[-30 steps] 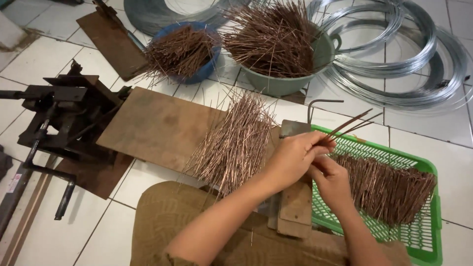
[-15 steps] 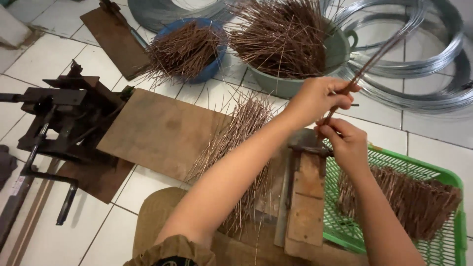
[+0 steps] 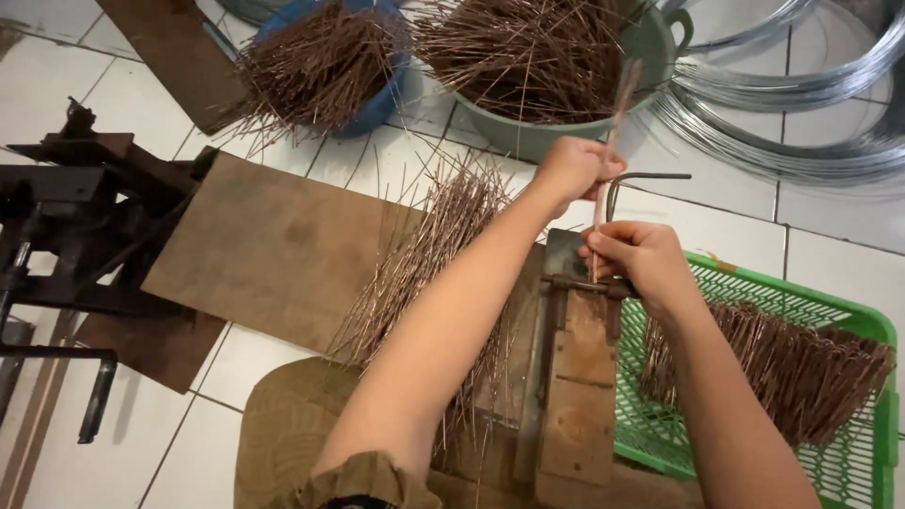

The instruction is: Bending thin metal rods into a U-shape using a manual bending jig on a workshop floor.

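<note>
A thin bundle of copper-coloured rods (image 3: 613,132) is held upright near the middle of the view. The left hand (image 3: 573,170) is closed around the bundle at its middle, and the right hand (image 3: 637,259) is pinched on its lower end, just above a wooden jig (image 3: 577,377) with a metal bar. At 9 o'clock from the jig, a loose pile of rods (image 3: 424,254) lies on a wooden board (image 3: 273,250). At 3 o'clock a green basket (image 3: 848,325) holds more rods. At 12 o'clock a grey basin (image 3: 556,132) and a blue bowl (image 3: 372,99) stand on the tiled floor (image 3: 716,221).
</note>
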